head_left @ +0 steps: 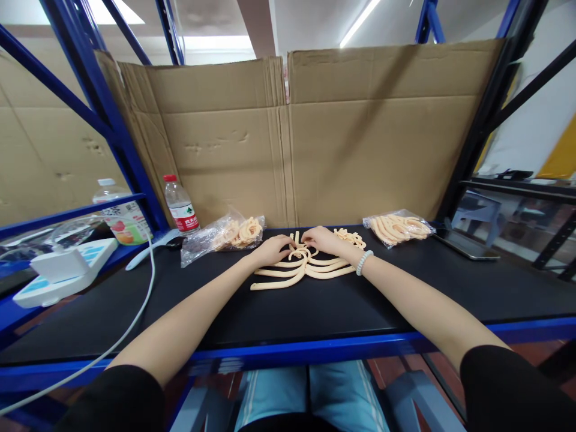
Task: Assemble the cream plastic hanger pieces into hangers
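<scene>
Several cream-coloured strands (288,281), thick and rope-like, lie on the black tabletop in a pattern of curves that fan out left and right from a middle knot-like part. At the upper left of that pattern, my left hand (273,249) has its fingers pinched on a strand. My right hand (320,239) is at the upper right, with curled fingers closed on a strand near the centre. The fingertips partly cover the strands there. Beyond my right wrist, which wears a pale beaded bracelet (363,263), sits a heap of thinner cream curled pieces (351,237).
A clear bag (238,233) of curled cream pieces lies left, and another bag (398,228) right. Behind the left bag stands a red-capped bottle (181,204). A phone-like dark slab (465,245) lies far right. A white cable (146,294) crosses the left side; cardboard (387,138) walls the back.
</scene>
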The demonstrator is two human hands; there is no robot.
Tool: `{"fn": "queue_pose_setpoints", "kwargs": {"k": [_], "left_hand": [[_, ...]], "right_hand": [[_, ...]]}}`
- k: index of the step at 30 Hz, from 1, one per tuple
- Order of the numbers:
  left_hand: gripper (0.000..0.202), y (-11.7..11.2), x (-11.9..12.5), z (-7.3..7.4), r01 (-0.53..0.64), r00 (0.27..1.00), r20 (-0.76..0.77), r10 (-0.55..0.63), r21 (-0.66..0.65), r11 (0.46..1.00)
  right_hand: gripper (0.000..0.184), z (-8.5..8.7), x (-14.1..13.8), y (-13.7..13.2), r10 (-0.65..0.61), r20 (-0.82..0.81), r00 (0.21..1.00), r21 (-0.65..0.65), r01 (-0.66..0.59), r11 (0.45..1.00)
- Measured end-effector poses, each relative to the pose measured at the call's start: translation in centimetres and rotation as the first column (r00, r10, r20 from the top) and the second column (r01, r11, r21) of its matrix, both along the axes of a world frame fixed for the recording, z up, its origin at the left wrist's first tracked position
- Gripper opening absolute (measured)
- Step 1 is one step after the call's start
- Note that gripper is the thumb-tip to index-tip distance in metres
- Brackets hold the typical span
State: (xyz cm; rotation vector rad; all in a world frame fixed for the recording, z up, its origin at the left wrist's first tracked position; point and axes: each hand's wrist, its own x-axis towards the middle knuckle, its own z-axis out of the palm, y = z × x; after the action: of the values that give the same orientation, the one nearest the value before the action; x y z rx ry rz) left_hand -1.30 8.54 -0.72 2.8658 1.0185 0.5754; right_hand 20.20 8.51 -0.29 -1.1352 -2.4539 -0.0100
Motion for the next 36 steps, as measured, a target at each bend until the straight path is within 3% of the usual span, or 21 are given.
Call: {"fn": "queue_pose_setpoints", "kwargs": {"k": [5,10,14,19,24,28,32,36], "left_hand": [[0.02,-0.2,0.0,0.0,0.034,0.999,0.025,-0.034,-0.004,0.999],[0.022,-0.2,-0.2,0.0,0.074,0.997,-0.009,-0.074,0.005,0.997],[0.019,-0.4,-0.2,0.2,0.074,0.997,-0.035,-0.074,-0.004,0.997],[0.021,-0.7,-0.3,0.7,0.007,1.0,0.008,-0.007,-0.027,1.0],[0.022,-0.7,-0.3,1.0,-0.236,0.972,0.007,0.236,-0.024,0.972],[0.011,-0.6,-0.4,0.8,-0.365,0.931,0.033,0.365,0.002,0.931],[0.008,-0.3,-0.8,0.4,-0.438,0.896,0.075,0.437,0.007,0.899],[0.02,-0.2,-0.9,0.2,-0.446,0.885,0.139,0.444,-0.019,0.895]], "right_hand": [[0.019,0.9,0.2,-0.5,-0.021,-0.044,0.999,0.195,0.029,0.98],[0.021,2.2,0.6,-0.9,-0.028,-0.244,0.969,0.293,0.101,0.951],[0.02,3.3,0.6,-1.8,-0.014,-0.467,0.884,0.171,0.105,0.98],[0.021,2.8,0.5,-3.9,-0.018,-0.733,0.68,-0.04,-0.017,0.999],[0.018,1.5,0.6,-5.9,-0.083,-0.801,0.592,-0.157,-0.074,0.985],[0.022,1.5,0.3,-5.9,-0.116,-0.878,0.464,-0.188,-0.113,0.976],[0.027,1.6,0.0,-6.0,-0.181,-0.916,0.357,-0.255,-0.171,0.952],[0.026,1.4,-0.2,-6.3,-0.19,-0.917,0.351,-0.274,-0.209,0.939]]}}
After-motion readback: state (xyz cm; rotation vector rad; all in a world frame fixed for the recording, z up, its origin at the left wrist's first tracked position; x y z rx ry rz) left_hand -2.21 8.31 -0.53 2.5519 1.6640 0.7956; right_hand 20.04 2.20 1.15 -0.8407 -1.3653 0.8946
